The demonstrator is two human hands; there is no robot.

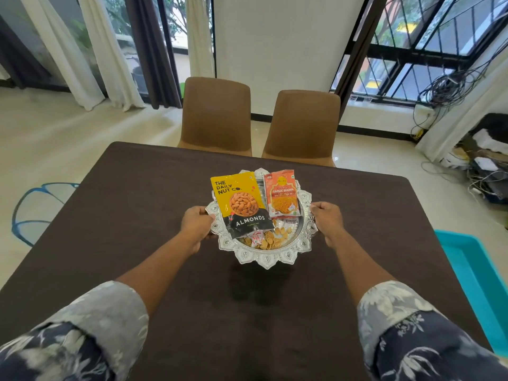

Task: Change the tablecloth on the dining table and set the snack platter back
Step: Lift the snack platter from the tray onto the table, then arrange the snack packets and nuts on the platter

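A dark brown tablecloth (137, 243) covers the dining table. Over its middle is the ornate silver snack platter (265, 261), casting a shadow on the cloth just below it. On the platter lie a yellow-and-black almonds pouch (240, 204), an orange Garlic Bhujia packet (281, 193), and loose snacks and sweets (270, 237). My left hand (196, 229) grips the platter's left rim. My right hand (328, 222) grips the right rim. Whether the platter rests on the cloth or hangs just above it is unclear.
Two brown chairs (217, 116) (302, 125) stand at the far side of the table. A turquoise tray-like object (478, 273) sits at the table's right edge. Tangled cables and clutter (478, 166) lie on the floor at the right. Curtains and windows line the back.
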